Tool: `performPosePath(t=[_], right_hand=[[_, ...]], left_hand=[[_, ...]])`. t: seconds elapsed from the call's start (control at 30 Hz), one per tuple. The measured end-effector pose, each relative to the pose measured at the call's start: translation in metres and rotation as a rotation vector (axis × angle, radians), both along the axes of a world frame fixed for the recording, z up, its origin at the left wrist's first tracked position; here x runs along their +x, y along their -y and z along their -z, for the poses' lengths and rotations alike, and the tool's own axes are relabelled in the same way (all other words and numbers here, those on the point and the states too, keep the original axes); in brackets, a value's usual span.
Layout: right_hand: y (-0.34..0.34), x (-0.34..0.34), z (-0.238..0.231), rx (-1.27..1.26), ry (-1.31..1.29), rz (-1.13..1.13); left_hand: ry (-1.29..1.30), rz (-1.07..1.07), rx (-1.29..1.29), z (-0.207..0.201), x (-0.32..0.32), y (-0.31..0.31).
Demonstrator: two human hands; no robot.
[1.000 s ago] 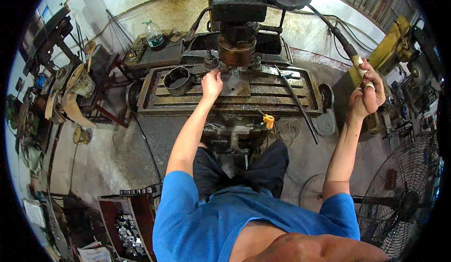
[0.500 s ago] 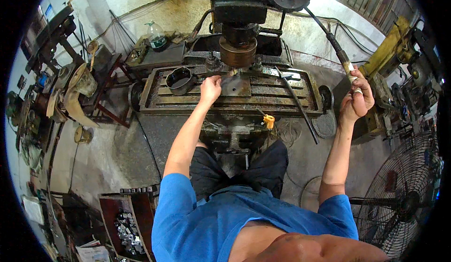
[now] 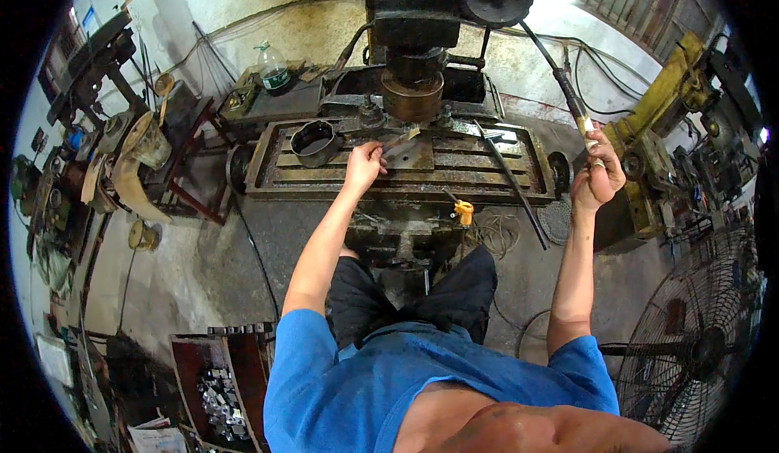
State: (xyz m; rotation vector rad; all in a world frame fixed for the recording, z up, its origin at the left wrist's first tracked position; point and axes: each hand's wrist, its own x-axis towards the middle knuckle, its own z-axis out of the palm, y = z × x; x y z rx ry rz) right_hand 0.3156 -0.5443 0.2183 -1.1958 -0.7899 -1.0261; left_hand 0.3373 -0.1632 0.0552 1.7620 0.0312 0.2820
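My left hand (image 3: 365, 167) is closed over the front of the machine table (image 3: 296, 183). It pinches what looks like a small brush, its pale tip (image 3: 414, 132) pointing to the upper right, just below the round spindle head (image 3: 412, 97). A flat plate (image 3: 412, 154) with a hole lies under the brush. To the left of that hand stands a dark round pot (image 3: 315, 144). My right hand (image 3: 598, 170), raised at the right, has its fingers wrapped around the grip end of a long machine lever (image 3: 574, 96), which slants up to the hub.
A dark bar (image 3: 515, 185) lies across the table's right part and sticks out over its front edge. A yellow-handled tool (image 3: 463, 212) is at the front. A large fan (image 3: 702, 347) stands at the lower right, a bin of metal parts (image 3: 221, 404) at the lower left.
My right hand has swung to the left together with the lever's grip. My left hand has dropped slightly towards me, and the brush tip has shifted a little to the right.
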Motion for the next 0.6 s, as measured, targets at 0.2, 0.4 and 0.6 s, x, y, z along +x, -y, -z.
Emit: performPosePath(t=[0.2,0.4,0.6], right_hand=[[0.001,0.002,0.004,0.013,0.006,-0.024],[-0.001,0.001,-0.015,-0.016,0.027,0.015],[0.004,0.009,-0.032,-0.111,0.111,0.127]], left_hand=[[-0.014,-0.005,0.009,0.002,0.005,0.006],[0.023,-0.046,0.042,0.003,0.007,0.011],[0.001,-0.074,-0.036,0.006,0.011,0.013]])
